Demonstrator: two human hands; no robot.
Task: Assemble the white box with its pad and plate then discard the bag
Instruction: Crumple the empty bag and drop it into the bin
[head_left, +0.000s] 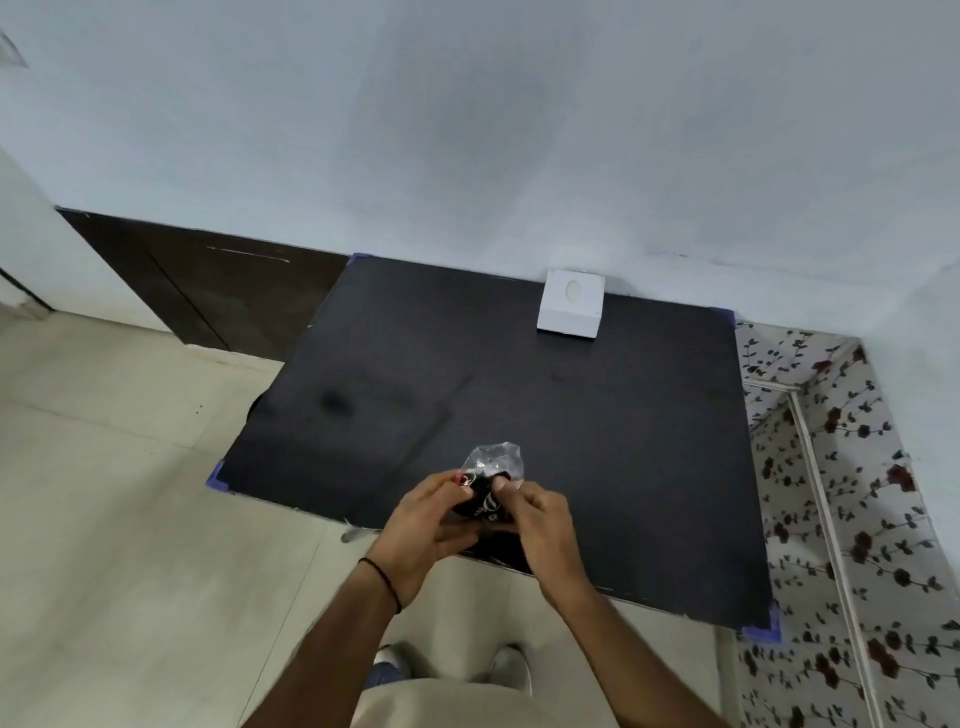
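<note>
A white box (570, 306) with an oval mark on its top stands at the far edge of the black table (571, 415), against the wall. Over the table's near edge, my left hand (423, 519) and my right hand (540, 514) together hold a clear crinkled plastic bag (496, 460) with a dark round item (480, 501) bearing white lettering inside it. Both hands pinch the bag at its lower part, and its clear top sticks up beyond my fingers. A small red spot shows at my left fingertips. No separate pad or plate can be made out.
The table has blue tape on its corners (761, 631). A dark wooden cabinet (208, 291) stands at the left against the wall. A floral-patterned rack (841, 493) is close on the right. Pale tiled floor (130, 493) lies to the left and below, with my feet near the table edge.
</note>
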